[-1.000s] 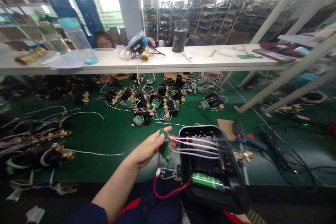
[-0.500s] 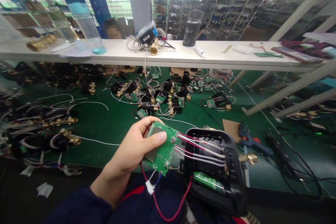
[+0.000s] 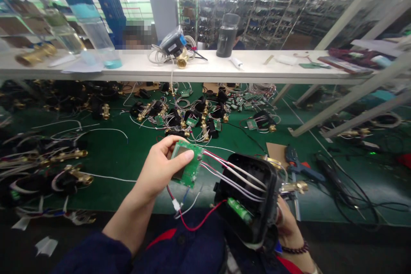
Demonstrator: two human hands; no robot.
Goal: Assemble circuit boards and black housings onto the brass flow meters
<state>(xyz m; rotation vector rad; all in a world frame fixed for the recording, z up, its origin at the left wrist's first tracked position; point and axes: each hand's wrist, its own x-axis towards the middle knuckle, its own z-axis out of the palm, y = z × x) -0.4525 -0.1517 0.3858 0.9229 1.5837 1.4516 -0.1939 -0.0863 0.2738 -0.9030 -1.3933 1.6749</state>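
Note:
Pinched by its edge in my left hand (image 3: 156, 169) is a green circuit board (image 3: 186, 175) with a grey display, thumb on top. Red and white wires (image 3: 221, 159) run from the board's right side into an open black meter housing (image 3: 272, 205). A green cylindrical battery (image 3: 239, 209) lies inside the housing, and its red lead loops to a small white connector (image 3: 176, 204) below the board. My right hand (image 3: 289, 224) supports the housing from the right, its fingers largely hidden behind. A brass fitting (image 3: 297, 187) sticks out beside it.
On the green bench (image 3: 122, 195) lie several wired black meters with brass fittings (image 3: 83, 177) at the left and back. A blue glue gun (image 3: 302, 165) and black cables (image 3: 340, 192) lie at the right. A white shelf (image 3: 205, 68) crosses above, bearing bottles and a meter. People sit beyond.
My right hand has come into view at the housing's right side. The housing has tilted, and the board has moved slightly up and left in view. The camera has shifted a little.

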